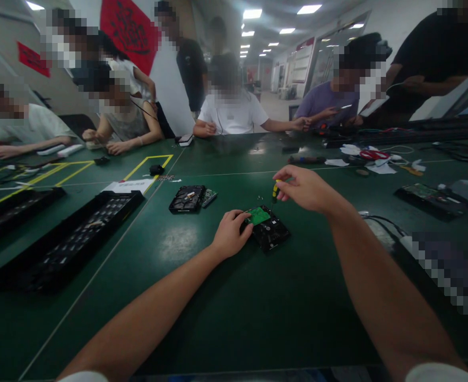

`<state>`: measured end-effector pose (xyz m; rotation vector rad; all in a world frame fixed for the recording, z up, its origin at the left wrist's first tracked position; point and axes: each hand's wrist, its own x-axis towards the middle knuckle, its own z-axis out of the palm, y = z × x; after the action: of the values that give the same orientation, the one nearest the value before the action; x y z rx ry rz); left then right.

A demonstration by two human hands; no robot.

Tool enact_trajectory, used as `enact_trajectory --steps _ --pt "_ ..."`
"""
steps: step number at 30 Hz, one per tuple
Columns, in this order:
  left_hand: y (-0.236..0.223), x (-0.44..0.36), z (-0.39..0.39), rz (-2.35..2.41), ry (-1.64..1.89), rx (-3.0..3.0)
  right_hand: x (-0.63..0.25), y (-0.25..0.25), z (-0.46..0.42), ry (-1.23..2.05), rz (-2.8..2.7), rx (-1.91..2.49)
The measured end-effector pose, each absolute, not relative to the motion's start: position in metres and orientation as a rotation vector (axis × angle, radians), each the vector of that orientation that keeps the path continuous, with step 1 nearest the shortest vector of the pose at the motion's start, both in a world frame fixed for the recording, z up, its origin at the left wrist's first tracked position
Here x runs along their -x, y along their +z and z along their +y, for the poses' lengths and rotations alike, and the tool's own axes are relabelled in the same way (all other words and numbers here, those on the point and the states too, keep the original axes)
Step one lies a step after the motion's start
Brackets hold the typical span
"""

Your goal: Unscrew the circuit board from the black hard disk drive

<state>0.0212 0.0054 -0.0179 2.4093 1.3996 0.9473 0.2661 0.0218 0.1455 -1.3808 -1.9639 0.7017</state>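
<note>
A black hard drive (271, 233) lies on the green table (234, 297) in front of me, with a green circuit board (258, 215) on its top. My left hand (231, 233) grips the drive's left edge, fingers curled, thumb and fingertips touching the green board. My right hand (302, 187) is raised just above and right of the drive, pinching a small screwdriver with a yellow and black handle (275, 191) that points down toward the drive.
A second black drive (187, 199) with a loose green board (209, 197) lies to the left. Long black trays (70, 241) fill the left side. Another drive (427, 195) and cables sit at right. Several people sit around the far edge of the table.
</note>
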Motion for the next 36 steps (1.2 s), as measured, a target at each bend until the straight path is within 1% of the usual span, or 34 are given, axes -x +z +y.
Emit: enact_trajectory --steps 3,7,15,26,36 --pt "-0.0180 -0.0212 0.0057 1.396 0.949 -2.409 -0.2645 0.1471 0.0207 0.719 -1.975 1.356" --pt "-0.0193 -0.0211 0.0063 1.398 0.961 -2.408 -0.2660 0.1474 0.0208 0.608 -2.063 1.310" --pt "-0.0168 -0.0216 0.0044 1.393 0.975 -2.396 -0.2677 0.1489 0.0205 0.541 -2.029 1.431" --pt "-0.0194 -0.0213 0.0060 1.393 0.963 -2.410 -0.2708 0.1431 0.0264 0.604 -2.016 1.356" --pt "-0.0184 -0.0220 0.0054 1.398 0.957 -2.401 -0.2698 0.1470 0.0215 0.557 -2.012 1.445"
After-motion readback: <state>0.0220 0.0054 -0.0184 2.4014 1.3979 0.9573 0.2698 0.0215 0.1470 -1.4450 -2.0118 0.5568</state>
